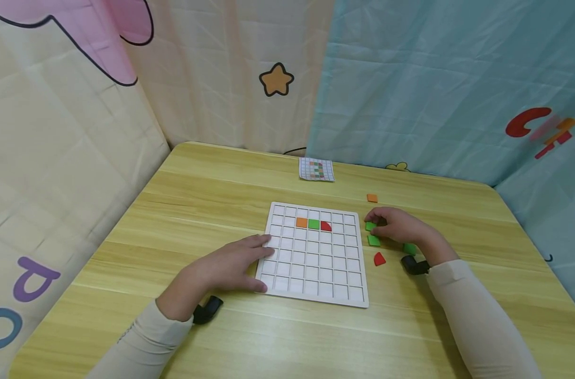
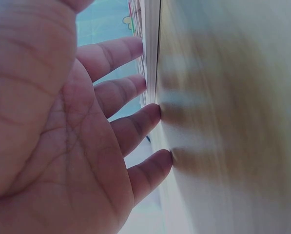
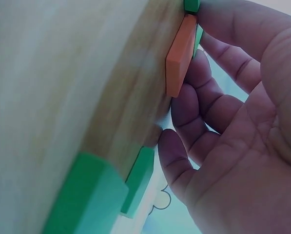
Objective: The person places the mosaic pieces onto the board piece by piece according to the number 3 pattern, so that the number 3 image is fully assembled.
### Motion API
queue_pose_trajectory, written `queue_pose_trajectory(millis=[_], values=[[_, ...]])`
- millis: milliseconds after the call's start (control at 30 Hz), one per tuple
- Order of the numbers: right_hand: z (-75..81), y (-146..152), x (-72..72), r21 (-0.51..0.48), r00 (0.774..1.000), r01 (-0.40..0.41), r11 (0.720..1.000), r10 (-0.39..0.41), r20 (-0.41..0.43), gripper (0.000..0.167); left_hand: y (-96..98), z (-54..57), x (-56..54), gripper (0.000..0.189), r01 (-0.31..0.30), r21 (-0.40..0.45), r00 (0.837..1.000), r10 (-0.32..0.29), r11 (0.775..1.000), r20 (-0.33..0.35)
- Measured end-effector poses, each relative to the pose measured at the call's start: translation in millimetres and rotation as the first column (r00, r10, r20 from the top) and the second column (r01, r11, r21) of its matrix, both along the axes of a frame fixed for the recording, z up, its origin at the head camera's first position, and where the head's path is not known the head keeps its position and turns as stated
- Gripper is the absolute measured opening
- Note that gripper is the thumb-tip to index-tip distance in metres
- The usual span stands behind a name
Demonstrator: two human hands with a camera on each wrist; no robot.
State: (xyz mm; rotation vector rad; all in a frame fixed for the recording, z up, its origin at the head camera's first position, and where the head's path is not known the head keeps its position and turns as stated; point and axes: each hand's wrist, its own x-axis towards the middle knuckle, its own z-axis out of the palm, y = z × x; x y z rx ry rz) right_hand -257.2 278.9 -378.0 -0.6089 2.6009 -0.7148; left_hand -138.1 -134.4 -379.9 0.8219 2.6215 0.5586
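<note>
My left hand point(image 1: 228, 263) rests at the left edge of a white grid board point(image 1: 311, 300), fingers spread. Its fingertips point(image 2: 152, 114) touch the board's rim and the table beside it. In the board's upper rows lie an orange square tile point(image 1: 301, 222), a green square tile point(image 1: 314, 224) and a red quarter-round tile point(image 1: 326, 226). Right of the board, my right hand point(image 1: 401, 226) pinches a loose green square tile point(image 1: 370, 226) between thumb and index finger, low over the table. Under its curled fingers lies another orange tile point(image 3: 177, 63), hidden from the head view.
Around my right hand lie another green tile point(image 1: 374, 240), a red quarter-round tile point(image 1: 379, 259), a green tile by the wrist point(image 1: 409, 248) and an orange tile point(image 1: 372, 198) farther back. A printed pattern card point(image 1: 316, 170) lies behind the board, near the curtain point(image 1: 387, 95).
</note>
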Motion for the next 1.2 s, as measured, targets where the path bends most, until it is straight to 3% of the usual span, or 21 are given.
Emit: queue_pose_trajectory(millis=[533, 1200], values=[[4.2, 0.8, -0.9, -0.022, 0.998, 0.054, 0.998, -0.053, 0.015, 0.022, 0.3, 0.5, -0.3, 0.078, -0.01, 0.003, 1.0, 0.01, 1.0, 0.006], [5.4, -6.8, 1.4, -0.052, 0.999, 0.034, 0.998, -0.034, -0.015, 0.024, 0.0, 0.4, -0.2, 0.078, -0.006, 0.007, 1.0, 0.006, 1.0, 0.003]])
